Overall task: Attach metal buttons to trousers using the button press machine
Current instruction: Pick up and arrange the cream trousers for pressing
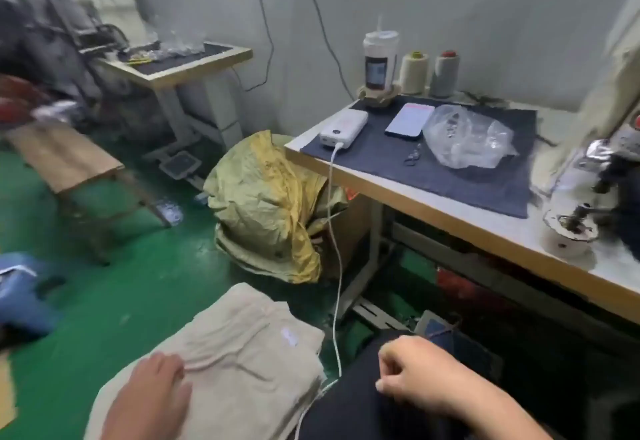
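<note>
A folded pile of beige trousers lies low at the bottom centre, beside my dark-clad lap. My left hand rests flat on the near end of the pile. My right hand hovers over my lap with its fingers loosely curled and nothing in them. The button press machine stands at the right end of the work table, partly cut off by the frame edge. A clear plastic bag with small metal pieces lies on the dark mat, and a few loose metal buttons sit beside it.
On the table stand a power bank with a white cable running down to my lap, a phone, a drink cup and two thread cones. A yellow sack sits on the green floor. A wooden bench and another machine table stand to the left.
</note>
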The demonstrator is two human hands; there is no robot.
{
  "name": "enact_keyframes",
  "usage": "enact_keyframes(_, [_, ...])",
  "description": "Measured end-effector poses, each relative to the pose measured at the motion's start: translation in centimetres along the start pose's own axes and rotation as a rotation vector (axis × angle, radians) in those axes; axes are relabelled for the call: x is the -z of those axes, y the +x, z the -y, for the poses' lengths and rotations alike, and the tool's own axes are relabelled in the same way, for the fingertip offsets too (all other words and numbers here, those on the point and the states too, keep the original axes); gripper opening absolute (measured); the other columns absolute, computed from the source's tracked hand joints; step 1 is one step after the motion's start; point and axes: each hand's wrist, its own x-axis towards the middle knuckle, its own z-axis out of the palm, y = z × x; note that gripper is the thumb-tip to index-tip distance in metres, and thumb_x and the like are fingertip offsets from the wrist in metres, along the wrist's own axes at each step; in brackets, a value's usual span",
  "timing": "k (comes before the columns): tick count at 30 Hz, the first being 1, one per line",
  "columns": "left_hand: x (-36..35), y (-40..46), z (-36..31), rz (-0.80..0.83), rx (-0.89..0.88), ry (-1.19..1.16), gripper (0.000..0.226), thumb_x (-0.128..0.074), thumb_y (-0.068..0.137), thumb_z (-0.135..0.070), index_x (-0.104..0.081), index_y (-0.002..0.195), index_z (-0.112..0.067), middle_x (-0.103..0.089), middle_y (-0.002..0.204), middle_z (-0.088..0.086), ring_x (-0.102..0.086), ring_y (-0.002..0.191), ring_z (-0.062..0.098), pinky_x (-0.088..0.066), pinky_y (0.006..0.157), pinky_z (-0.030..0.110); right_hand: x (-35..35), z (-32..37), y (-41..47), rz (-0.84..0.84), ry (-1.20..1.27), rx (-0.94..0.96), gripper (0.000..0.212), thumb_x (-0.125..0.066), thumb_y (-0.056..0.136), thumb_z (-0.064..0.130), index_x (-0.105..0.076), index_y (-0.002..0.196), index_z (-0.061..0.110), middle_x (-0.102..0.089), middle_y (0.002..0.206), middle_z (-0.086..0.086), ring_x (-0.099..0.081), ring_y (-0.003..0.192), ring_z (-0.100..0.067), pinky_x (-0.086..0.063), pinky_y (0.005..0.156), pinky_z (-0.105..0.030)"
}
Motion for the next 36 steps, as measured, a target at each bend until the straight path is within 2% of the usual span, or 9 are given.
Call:
enact_keyframes(7, [1.5, -0.2, 1.7, 0.056, 0.259, -0.042, 0.050, -0.060, 0.090, -0.049, -0.046, 0.127, -0.020, -0.047, 0.129, 0.000, -0.043, 0.124, 0.023, -0.042, 0.098, 0.037, -3.3, 10.3, 8.7, -0.169, -0.131, 0.341, 0.010, -0.057, 0.089, 0.031, -0.056, 0.096, 0.025, -0.061, 0.102, 0.007, -0.056, 0.097, -0.016, -0.043, 0.072, -0.029])
enact_keyframes(10, [0.8, -0.2, 2.8, 0.120, 0.389, -0.119, 0.077, -0.062, 0.082, -0.064, -0.037, 0.141, -0.020, -0.042, 0.141, 0.005, -0.039, 0.132, 0.028, -0.041, 0.103, 0.040, -6.2, 10.8, 11.6, -0.164, -0.181, 0.254, 0.050, -0.063, 0.086, 0.045, -0.045, 0.127, 0.022, -0.050, 0.127, 0.000, -0.047, 0.117, -0.021, -0.046, 0.090, -0.035])
enact_keyframes(15, [-0.4, 0.8, 4.8, 0.218, 0.596, -0.407, 0.122, -0.075, 0.065, -0.071, -0.013, 0.156, -0.018, -0.030, 0.153, 0.016, -0.036, 0.140, 0.033, -0.036, 0.110, 0.041, -9.2, 9.4, 14.2, -0.125, -0.258, -0.077, 0.126, -0.065, 0.060, 0.077, -0.004, 0.151, 0.016, -0.035, 0.141, -0.009, -0.039, 0.128, -0.029, -0.039, 0.100, -0.045])
enact_keyframes(17, [-0.6, 1.2, 5.5, 0.217, 0.615, -0.408, 0.124, -0.077, 0.058, -0.074, -0.016, 0.155, -0.024, -0.034, 0.149, 0.018, -0.039, 0.138, 0.035, -0.039, 0.108, 0.042, -9.3, 8.7, 14.6, -0.103, -0.193, -0.160, 0.138, -0.065, 0.053, 0.081, 0.005, 0.152, 0.015, -0.037, 0.144, -0.009, -0.039, 0.132, -0.029, -0.038, 0.103, -0.046])
enact_keyframes(19, [-0.6, 1.3, 6.4, 0.207, 0.588, -0.364, 0.109, -0.074, 0.053, -0.078, -0.031, 0.143, -0.035, -0.043, 0.136, 0.018, -0.045, 0.128, 0.036, -0.043, 0.103, 0.041, -9.2, 8.5, 14.9, -0.149, -0.104, -0.191, 0.127, -0.072, 0.053, 0.074, -0.015, 0.147, 0.012, -0.047, 0.135, -0.007, -0.047, 0.124, -0.026, -0.046, 0.097, -0.040])
enact_keyframes(23, [-0.6, 1.1, 8.2, 0.166, 0.482, -0.345, 0.071, -0.080, 0.059, -0.067, -0.047, 0.113, -0.035, -0.042, 0.114, 0.005, -0.046, 0.110, 0.030, -0.041, 0.087, 0.034, -7.7, 8.9, 15.0, -0.151, 0.216, -0.230, 0.058, -0.080, 0.065, 0.047, -0.049, 0.102, 0.015, -0.055, 0.094, 0.003, -0.056, 0.082, -0.015, -0.046, 0.064, -0.029])
enact_keyframes(28, [1.0, 2.1, 8.1, 0.103, 0.178, -0.236, 0.029, -0.076, 0.079, -0.040, -0.063, 0.088, -0.016, -0.050, 0.122, -0.010, -0.043, 0.121, 0.021, -0.039, 0.096, 0.032, -5.1, 10.9, 13.0, -0.327, 0.050, -0.020, 0.024, -0.069, 0.072, 0.035, -0.050, 0.072, 0.021, -0.054, 0.072, 0.006, -0.052, 0.065, -0.013, -0.035, 0.050, -0.027])
enact_keyframes(31, [4.4, 2.1, 8.0, 0.190, 0.131, -0.457, 0.010, -0.075, 0.077, -0.029, -0.070, 0.079, -0.020, -0.069, 0.085, -0.009, -0.062, 0.087, 0.016, -0.045, 0.071, 0.020, -4.4, 11.2, 11.6, -0.467, -0.268, 0.062, 0.024, -0.050, 0.084, 0.025, -0.037, 0.064, 0.023, -0.046, 0.065, 0.006, -0.044, 0.057, -0.013, -0.027, 0.047, -0.027])
enact_keyframes(36, [12.1, 1.0, 6.4, 0.046, -0.023, -0.682, 0.043, -0.070, 0.059, -0.050, -0.059, 0.074, -0.011, -0.058, 0.068, -0.010, -0.053, 0.068, 0.000, -0.040, 0.064, 0.019, -3.8, 10.4, 11.2, -0.503, -0.231, 0.098, 0.024, -0.045, 0.093, 0.022, -0.035, 0.071, 0.024, -0.049, 0.066, 0.005, -0.052, 0.061, -0.017, -0.029, 0.048, -0.030])
